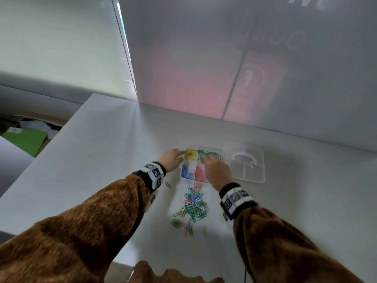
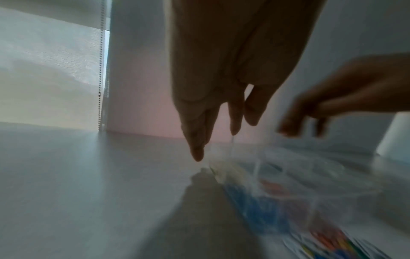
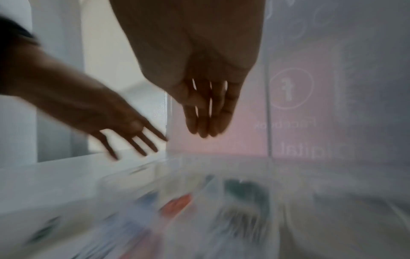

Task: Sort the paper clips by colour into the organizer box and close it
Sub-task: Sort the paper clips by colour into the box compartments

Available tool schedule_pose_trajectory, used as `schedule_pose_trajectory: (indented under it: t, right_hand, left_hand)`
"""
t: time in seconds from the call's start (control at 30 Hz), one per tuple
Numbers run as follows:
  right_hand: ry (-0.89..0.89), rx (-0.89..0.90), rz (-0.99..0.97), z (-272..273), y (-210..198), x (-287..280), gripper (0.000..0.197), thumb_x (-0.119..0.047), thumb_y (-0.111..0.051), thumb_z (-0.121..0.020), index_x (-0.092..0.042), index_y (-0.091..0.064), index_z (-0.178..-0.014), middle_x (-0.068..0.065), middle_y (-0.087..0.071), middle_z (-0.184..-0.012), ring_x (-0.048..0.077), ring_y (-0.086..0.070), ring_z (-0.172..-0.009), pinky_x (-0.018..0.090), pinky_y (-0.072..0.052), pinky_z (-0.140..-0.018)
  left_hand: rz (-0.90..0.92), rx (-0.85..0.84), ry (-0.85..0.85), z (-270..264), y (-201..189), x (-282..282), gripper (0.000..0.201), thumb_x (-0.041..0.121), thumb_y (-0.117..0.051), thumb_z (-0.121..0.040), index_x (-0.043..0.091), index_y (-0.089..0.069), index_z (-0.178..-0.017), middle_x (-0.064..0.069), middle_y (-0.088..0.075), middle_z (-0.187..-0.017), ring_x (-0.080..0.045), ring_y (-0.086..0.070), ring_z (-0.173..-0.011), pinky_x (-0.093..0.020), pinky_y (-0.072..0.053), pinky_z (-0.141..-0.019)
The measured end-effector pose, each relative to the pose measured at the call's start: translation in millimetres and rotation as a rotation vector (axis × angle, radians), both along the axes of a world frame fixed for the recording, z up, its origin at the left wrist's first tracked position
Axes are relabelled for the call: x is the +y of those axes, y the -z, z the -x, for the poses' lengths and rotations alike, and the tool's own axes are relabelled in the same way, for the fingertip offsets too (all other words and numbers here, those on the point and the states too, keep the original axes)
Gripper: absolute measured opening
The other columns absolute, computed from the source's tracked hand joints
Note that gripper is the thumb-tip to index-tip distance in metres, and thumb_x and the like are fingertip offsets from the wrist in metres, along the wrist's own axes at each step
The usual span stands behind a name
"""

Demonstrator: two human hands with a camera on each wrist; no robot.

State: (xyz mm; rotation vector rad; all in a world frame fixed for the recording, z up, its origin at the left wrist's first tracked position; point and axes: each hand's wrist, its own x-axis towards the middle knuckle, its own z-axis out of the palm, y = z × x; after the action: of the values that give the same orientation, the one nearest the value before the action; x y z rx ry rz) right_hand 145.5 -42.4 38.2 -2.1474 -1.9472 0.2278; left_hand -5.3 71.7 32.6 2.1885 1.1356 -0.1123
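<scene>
A clear organizer box (image 1: 182, 176) sits on the white table, holding yellow clips (image 1: 191, 155), green clips (image 1: 210, 154), blue clips (image 1: 186, 173) and red clips (image 1: 199, 173) in separate compartments. Its clear lid (image 1: 247, 165) lies flat to the right. My left hand (image 1: 172, 160) hovers at the box's left side, its fingers straight over the yellow compartment and holding nothing. My right hand (image 1: 216, 170) is over the green and red compartments with straight fingers. Both wrist views are blurred; the left hand (image 2: 213, 122) and right hand (image 3: 206, 112) show empty, extended fingers. A mixed pile of loose clips (image 1: 193, 207) lies nearer me.
A single green clip (image 1: 167, 184) lies left of the box. Some pale yellow clips (image 1: 205, 229) sit near the pile's right edge. A frosted wall stands just behind the box. The table's left edge drops off toward green folders (image 1: 24, 139).
</scene>
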Motion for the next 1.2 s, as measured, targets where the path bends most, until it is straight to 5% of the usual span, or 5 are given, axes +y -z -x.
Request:
schedule_pose_trajectory:
  t: [0.2,0.4,0.6,0.8,1.2]
  right_hand:
    - [-0.229,-0.191,0.523,-43.4,15.4,79.9,0.042,0.003,-0.039,-0.086,-0.002,-0.046,-0.127,0.013,-0.046,-0.135,0.03,-0.046,-0.121,0.042,-0.044,-0.097]
    - [-0.355,-0.291,0.563,-48.9,39.5,68.3,0.062,0.0,-0.034,-0.09,-0.005,-0.011,-0.148,0.009,-0.006,-0.158,0.027,-0.022,-0.141,0.04,-0.026,-0.113]
    - [-0.279,-0.385,0.512,-54.3,30.5,66.8,0.037,-0.004,-0.035,-0.092,-0.001,-0.046,-0.127,0.018,-0.047,-0.134,0.031,-0.043,-0.124,0.041,-0.037,-0.102]
    - [-0.402,-0.341,0.476,-45.2,34.8,68.9,0.056,0.003,-0.04,-0.089,-0.004,-0.026,-0.144,0.011,-0.015,-0.156,0.027,-0.025,-0.139,0.039,-0.03,-0.109]
    - [-0.298,-0.348,0.31,-51.9,2.7,70.7,0.029,-0.001,-0.044,-0.089,-0.005,-0.049,-0.117,0.015,-0.056,-0.118,0.03,-0.049,-0.109,0.036,-0.041,-0.085]
  left_hand:
    - [0.007,0.107,0.05,-1.8,20.5,-28.3,0.062,0.029,-0.044,-0.098,0.016,-0.013,-0.15,-0.016,0.0,-0.157,-0.033,-0.018,-0.141,-0.035,-0.016,-0.113]
    - [0.027,0.018,0.024,0.7,27.0,-32.1,0.073,0.012,-0.052,-0.093,0.017,-0.006,-0.15,-0.01,0.004,-0.158,-0.034,-0.037,-0.133,-0.037,-0.03,-0.11]
    - [0.071,0.015,0.036,2.1,27.7,-29.4,0.075,0.013,-0.052,-0.093,0.017,-0.003,-0.15,-0.009,0.008,-0.157,-0.034,-0.04,-0.131,-0.037,-0.031,-0.11]
    - [0.084,0.042,0.051,1.9,26.1,-28.2,0.076,0.013,-0.049,-0.095,0.017,0.003,-0.15,-0.009,0.01,-0.157,-0.033,-0.04,-0.131,-0.035,-0.031,-0.109]
    - [0.122,0.065,0.071,3.6,27.9,-23.3,0.077,0.018,-0.048,-0.096,0.018,0.008,-0.149,-0.007,0.013,-0.157,-0.032,-0.035,-0.135,-0.031,-0.026,-0.109]
